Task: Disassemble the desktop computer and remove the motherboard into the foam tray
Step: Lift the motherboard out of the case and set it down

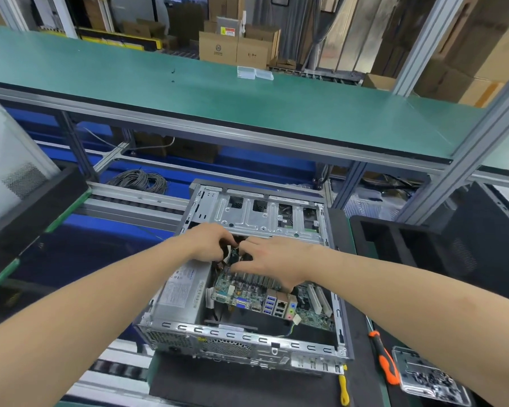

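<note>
An open desktop computer case (pixel 247 339) of bare metal lies on the bench in front of me. Inside it the green motherboard (pixel 247 292) sits tilted, its port block facing me and raised above the case floor. My left hand (pixel 209 240) is curled over dark cables at the board's far edge, fingers pinched. My right hand (pixel 274 259) rests on the board's top, fingers spread, the thumb under its right side. A small dark part (pixel 234 254) shows between the two hands. The silver power supply (pixel 180 292) fills the case's left side. No foam tray is clearly visible.
An orange-handled screwdriver (pixel 384 362) and a clear box of screws (pixel 426 376) lie at the lower right. Black computer cases (pixel 459 248) stand on the right. A green shelf (pixel 247 98) runs overhead; a white-sided case (pixel 12 171) stands on the left.
</note>
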A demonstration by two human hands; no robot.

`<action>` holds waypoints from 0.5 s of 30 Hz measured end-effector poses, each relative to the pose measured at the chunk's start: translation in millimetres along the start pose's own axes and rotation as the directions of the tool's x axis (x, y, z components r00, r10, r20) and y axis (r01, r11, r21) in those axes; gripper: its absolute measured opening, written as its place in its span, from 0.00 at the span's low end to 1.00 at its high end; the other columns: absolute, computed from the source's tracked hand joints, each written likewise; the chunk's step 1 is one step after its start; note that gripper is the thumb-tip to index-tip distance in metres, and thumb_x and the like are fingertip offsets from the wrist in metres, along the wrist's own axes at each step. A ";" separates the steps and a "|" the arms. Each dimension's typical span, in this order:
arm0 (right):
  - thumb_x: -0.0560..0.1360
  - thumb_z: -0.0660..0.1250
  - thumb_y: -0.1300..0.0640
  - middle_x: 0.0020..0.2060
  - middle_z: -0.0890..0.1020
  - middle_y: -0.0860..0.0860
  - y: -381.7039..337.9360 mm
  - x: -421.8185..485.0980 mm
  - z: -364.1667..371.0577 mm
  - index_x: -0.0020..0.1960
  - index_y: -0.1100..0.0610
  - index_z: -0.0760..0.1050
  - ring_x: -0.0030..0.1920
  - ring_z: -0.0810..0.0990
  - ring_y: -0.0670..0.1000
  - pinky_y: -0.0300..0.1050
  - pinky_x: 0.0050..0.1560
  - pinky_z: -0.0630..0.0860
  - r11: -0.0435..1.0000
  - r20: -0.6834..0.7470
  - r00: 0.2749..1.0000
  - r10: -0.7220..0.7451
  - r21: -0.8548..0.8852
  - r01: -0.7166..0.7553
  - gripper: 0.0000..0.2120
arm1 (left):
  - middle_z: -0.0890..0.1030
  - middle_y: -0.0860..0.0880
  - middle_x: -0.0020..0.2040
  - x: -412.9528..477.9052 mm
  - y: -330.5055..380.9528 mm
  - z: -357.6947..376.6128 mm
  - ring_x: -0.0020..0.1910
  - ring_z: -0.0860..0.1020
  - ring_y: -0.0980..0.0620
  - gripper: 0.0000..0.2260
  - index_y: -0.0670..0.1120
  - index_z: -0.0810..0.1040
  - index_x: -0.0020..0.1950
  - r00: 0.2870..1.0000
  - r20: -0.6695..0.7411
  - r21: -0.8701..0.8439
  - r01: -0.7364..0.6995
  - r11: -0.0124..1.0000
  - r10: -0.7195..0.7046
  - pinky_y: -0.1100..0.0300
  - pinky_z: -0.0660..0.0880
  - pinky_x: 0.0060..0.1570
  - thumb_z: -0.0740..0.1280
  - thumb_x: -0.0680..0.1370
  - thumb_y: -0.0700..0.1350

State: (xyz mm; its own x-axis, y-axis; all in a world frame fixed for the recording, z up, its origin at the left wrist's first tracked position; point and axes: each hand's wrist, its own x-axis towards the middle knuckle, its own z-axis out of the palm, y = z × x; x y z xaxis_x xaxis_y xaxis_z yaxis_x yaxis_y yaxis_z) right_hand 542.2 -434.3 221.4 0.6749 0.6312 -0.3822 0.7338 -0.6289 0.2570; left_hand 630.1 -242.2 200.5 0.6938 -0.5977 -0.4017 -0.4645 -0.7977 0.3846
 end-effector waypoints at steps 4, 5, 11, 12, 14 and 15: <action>0.57 0.82 0.62 0.60 0.68 0.57 1.2 2.8 0.5 0.78 0.48 0.59 0.53 0.67 0.53 0.44 0.27 0.63 1.000 0.028 1.000 0.003 -0.007 -0.003 0.55 | 0.76 0.49 0.72 10.2 14.5 16.0 0.69 0.74 0.44 0.27 0.56 0.72 0.77 0.986 0.007 0.155 0.162 0.974 -0.166 0.42 0.68 0.72 0.63 0.79 0.38; 0.57 0.83 0.62 0.60 0.67 0.57 1.5 3.6 0.1 0.78 0.48 0.59 0.53 0.68 0.53 0.44 0.27 0.63 1.000 0.039 0.999 0.003 -0.005 -0.003 0.55 | 0.76 0.49 0.72 11.8 16.2 15.0 0.68 0.74 0.44 0.27 0.56 0.71 0.77 0.984 0.033 0.173 0.169 0.970 -0.177 0.43 0.69 0.71 0.63 0.80 0.38; 0.60 0.84 0.62 0.64 0.64 0.56 3.0 7.2 -4.3 0.79 0.46 0.57 0.49 0.71 0.53 0.47 0.26 0.70 0.999 0.081 0.997 0.015 0.040 -0.018 0.56 | 0.82 0.46 0.61 -2.6 16.7 -8.4 0.57 0.79 0.44 0.19 0.51 0.77 0.69 0.986 0.165 0.214 -0.050 0.976 0.015 0.53 0.76 0.53 0.59 0.81 0.37; 0.61 0.83 0.62 0.64 0.64 0.56 3.4 7.5 -4.2 0.79 0.45 0.57 0.51 0.73 0.55 0.48 0.28 0.73 0.999 0.085 0.996 0.014 0.043 -0.017 0.55 | 0.84 0.47 0.55 -8.1 15.0 -11.9 0.52 0.80 0.45 0.17 0.51 0.80 0.64 0.991 0.115 0.189 -0.089 0.978 0.068 0.53 0.77 0.51 0.60 0.80 0.37; 0.62 0.82 0.63 0.62 0.64 0.56 3.4 8.2 -3.1 0.79 0.45 0.58 0.51 0.75 0.56 0.46 0.27 0.70 0.999 0.076 0.997 0.016 0.045 -0.020 0.53 | 0.84 0.51 0.45 -21.9 10.5 -13.9 0.44 0.82 0.48 0.16 0.53 0.84 0.56 0.989 -0.027 0.219 -0.136 0.966 0.146 0.52 0.80 0.44 0.61 0.77 0.38; 0.62 0.82 0.63 0.62 0.64 0.55 3.5 8.5 -2.8 0.79 0.45 0.58 0.50 0.74 0.55 0.46 0.26 0.68 0.999 0.068 0.998 0.017 0.043 -0.020 0.53 | 0.84 0.53 0.42 -29.2 8.3 -13.2 0.41 0.81 0.50 0.15 0.55 0.84 0.53 0.982 -0.081 0.283 -0.144 0.948 0.173 0.54 0.80 0.40 0.61 0.76 0.40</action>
State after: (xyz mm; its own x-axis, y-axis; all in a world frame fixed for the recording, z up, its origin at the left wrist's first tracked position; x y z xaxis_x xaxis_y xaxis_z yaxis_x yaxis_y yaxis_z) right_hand 550.7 -429.9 221.5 0.6803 0.5880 -0.4376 0.7162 -0.6603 0.2262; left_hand 613.3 -230.3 226.3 0.6450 -0.7183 -0.2607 -0.6960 -0.6931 0.1877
